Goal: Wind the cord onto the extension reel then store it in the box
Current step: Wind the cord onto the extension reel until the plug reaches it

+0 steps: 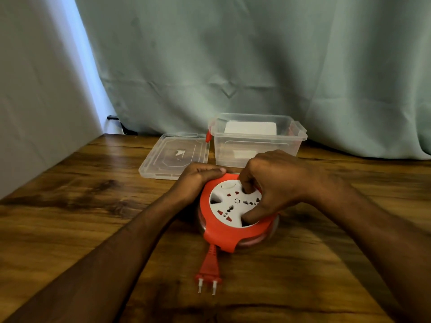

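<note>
Reel [233, 220] lies flat on the tabletop [93, 206], socket face up, right in front of the person. Left hand [200, 177] curls over the far-left rim of the orange housing and steadies it. Right hand [275, 183] sits on the white dial, fingertips [247, 188] and thumb hooked into its recesses: that grip is clamped on the dial, placed for turning.

Cord looks almost fully wound. Only the plug [208, 269] and a short neck stick out of the near edge, long axis pointing toward the person, pins nearest the camera, lying on the wood. Probably a last turn or so left.

Box [258, 138] stands open straight beyond the reel, just behind the right hand; something white lies inside it. Lid [172, 157] lies flat to its left, touching or nearly so.

Key relation: box lies directly away from both hands, plug on the opposite side. Lifting the reel forward would let the plug trail behind and possibly catch on the box rim. Right hand is nearer the box.
</note>
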`<state>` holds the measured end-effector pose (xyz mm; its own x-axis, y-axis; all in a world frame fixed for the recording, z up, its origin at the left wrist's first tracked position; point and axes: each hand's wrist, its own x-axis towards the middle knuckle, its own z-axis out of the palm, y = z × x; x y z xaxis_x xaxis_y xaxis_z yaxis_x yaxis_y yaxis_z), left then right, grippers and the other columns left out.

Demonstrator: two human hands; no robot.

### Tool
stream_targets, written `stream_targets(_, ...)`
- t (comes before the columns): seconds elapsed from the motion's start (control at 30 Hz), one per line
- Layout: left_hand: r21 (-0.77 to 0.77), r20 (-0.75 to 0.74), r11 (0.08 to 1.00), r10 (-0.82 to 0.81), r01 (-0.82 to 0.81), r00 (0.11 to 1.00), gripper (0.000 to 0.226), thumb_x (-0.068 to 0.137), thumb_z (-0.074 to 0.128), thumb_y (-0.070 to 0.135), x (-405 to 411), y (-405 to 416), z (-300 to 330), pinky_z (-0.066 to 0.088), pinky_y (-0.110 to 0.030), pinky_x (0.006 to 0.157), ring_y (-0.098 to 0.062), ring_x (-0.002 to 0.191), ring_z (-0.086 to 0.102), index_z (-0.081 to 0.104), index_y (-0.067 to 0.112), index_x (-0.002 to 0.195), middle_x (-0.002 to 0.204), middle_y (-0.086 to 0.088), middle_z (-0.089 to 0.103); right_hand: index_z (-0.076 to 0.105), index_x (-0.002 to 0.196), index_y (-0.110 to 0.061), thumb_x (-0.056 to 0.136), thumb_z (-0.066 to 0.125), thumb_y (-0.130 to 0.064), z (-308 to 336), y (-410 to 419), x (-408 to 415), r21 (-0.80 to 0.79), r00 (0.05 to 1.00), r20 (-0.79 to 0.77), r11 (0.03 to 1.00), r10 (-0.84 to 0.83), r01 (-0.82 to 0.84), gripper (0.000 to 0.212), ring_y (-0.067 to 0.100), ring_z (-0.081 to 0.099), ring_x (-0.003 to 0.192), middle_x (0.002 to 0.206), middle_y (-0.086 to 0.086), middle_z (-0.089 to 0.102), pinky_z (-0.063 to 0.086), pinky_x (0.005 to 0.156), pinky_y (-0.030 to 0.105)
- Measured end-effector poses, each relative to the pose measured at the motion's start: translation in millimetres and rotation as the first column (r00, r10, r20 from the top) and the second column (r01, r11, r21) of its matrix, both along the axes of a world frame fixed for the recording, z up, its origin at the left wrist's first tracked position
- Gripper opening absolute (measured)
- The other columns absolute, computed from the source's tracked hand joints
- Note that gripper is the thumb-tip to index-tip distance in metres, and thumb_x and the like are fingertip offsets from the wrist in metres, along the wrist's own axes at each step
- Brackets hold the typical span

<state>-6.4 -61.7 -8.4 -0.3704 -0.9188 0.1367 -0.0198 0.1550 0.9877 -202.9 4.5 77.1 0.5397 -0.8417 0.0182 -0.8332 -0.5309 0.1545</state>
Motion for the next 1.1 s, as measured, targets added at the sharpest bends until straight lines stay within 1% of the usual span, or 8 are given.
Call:
stream_targets(0.13,-0.013,0.028,1.000,-0.004,0.004,1.000,0.025,0.101,0.060,0.016,0,0,-1,0.060,-0.048,0.094,-0.040,0.100,0.076,0.078,0.005,0.114,0.105,-0.020,0.080,0.048,0.069,-0.034,0.065,0.076,-0.078,-4,4,3,0.040,1.000,0.014,0.999,-0.023,0.022,0.053,0.002,0.048,0.070,0.076,-0.018,0.052,0.029,0.057,0.020)
stream_targets(0.53,-0.049,0.121,0.991,0.130,-0.125,0.984,0.025,0.102,0.059,0.019,0,3,3,0.059,-0.059,0.095,-0.038,0.093,0.078,0.080,0.010,0.109,0.098,-0.016,0.082,0.045,0.089,-0.028,0.070,0.066,-0.084,-8,8,12,0.052,0.971,0.004,0.970,-0.239,0.238,0.064,0.006,0.051,0.068,0.082,-0.011,0.055,0.040,0.059,0.022)
stream_targets(0.6,-0.065,0.163,0.991,0.123,-0.114,0.979,0.025,0.103,0.058,0.021,0,4,2,0.058,-0.060,0.095,-0.036,0.092,0.078,0.081,0.014,0.108,0.098,-0.013,0.082,0.055,0.103,-0.026,0.065,0.069,-0.085,-7,6,12,0.138,0.953,0.020,0.945,-0.302,0.296,0.072,0.009,0.060,0.075,0.090,-0.011,0.063,0.052,0.066,0.025)
stream_targets(0.67,-0.096,0.237,0.991,0.112,-0.091,0.965,0.025,0.102,0.059,0.025,1,5,2,0.059,-0.058,0.095,-0.030,0.090,0.080,0.083,0.020,0.105,0.095,-0.006,0.083,0.060,0.092,-0.026,0.064,0.075,-0.080,-5,2,7,0.292,0.939,0.069,0.907,-0.336,0.303,0.063,0.007,0.067,0.069,0.082,-0.012,0.069,0.055,0.061,0.024)
stream_targets(0.73,-0.154,0.310,0.985,0.118,-0.072,0.943,0.025,0.102,0.059,0.031,1,7,2,0.060,-0.055,0.093,-0.023,0.086,0.080,0.083,0.024,0.102,0.092,0.000,0.083,0.071,0.086,-0.019,0.072,0.078,-0.070,3,0,-1,0.486,0.927,0.138,0.840,-0.348,0.243,0.053,0.010,0.066,0.055,0.074,-0.005,0.077,0.048,0.046,0.018)
stream_targets(0.83,-0.269,0.414,0.963,0.088,0.029,0.906,0.029,0.101,0.057,0.043,-4,17,3,0.062,-0.053,0.087,-0.016,0.085,0.079,0.081,0.025,0.103,0.096,0.003,0.083,0.079,0.101,-0.005,0.083,0.074,-0.059,18,0,-15,0.665,0.930,0.120,0.724,-0.347,0.184,0.058,0.017,0.056,0.044,0.082,0.010,0.080,0.039,0.038,0.015)
stream_targets(0.97,-0.404,0.605,0.888,0.078,0.221,0.792,0.034,0.105,0.051,0.046,-16,30,9,0.056,-0.033,0.098,0.000,0.111,0.068,0.068,0.036,0.131,0.129,0.014,0.073,0.079,0.097,-0.002,0.089,0.072,-0.051,26,-3,-28,0.778,0.940,0.075,0.609,-0.333,0.154,0.051,0.012,0.052,0.038,0.092,0.018,0.080,0.034,0.039,0.016)
stream_targets(1.1,-0.469,0.649,0.830,0.093,0.302,0.755,0.030,0.106,0.047,0.048,-15,37,12,0.054,-0.026,0.088,0.000,0.105,0.069,0.066,0.045,0.130,0.123,0.014,0.076,0.080,0.096,-0.005,0.089,0.072,-0.048,32,0,-33,0.754,0.929,0.182,0.652,-0.323,0.079,0.044,0.011,0.051,0.035,0.082,0.016,0.079,0.038,0.045,0.023)
